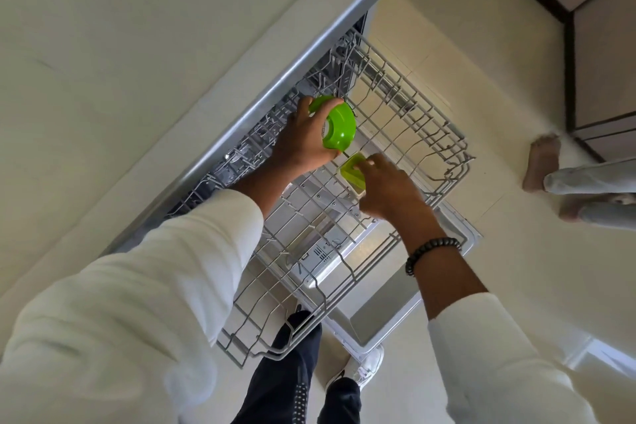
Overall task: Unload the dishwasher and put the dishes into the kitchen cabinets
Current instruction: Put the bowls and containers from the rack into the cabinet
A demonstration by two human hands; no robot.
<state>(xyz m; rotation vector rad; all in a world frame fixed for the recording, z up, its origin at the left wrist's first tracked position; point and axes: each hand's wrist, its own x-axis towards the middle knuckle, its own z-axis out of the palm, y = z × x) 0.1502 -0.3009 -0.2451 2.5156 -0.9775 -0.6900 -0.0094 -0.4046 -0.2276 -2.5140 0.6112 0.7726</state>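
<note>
I look straight down on the pulled-out grey wire dishwasher rack [406, 103]. My left hand [303, 144] grips a round bright green bowl [340, 127], tilted on its side just above the rack's back part. A second green piece [320, 103] shows behind my fingers. My right hand [389, 188] closes on a small square green container [352, 172] that sits in the rack's middle. The rest of the rack holds no dishes that I can see.
The open dishwasher door [382, 317] lies under the rack. A pale countertop [103, 62] with a metal edge [309, 58] runs along the left. Another person's bare feet [542, 162] stand on the floor at right, near a cabinet [605, 72].
</note>
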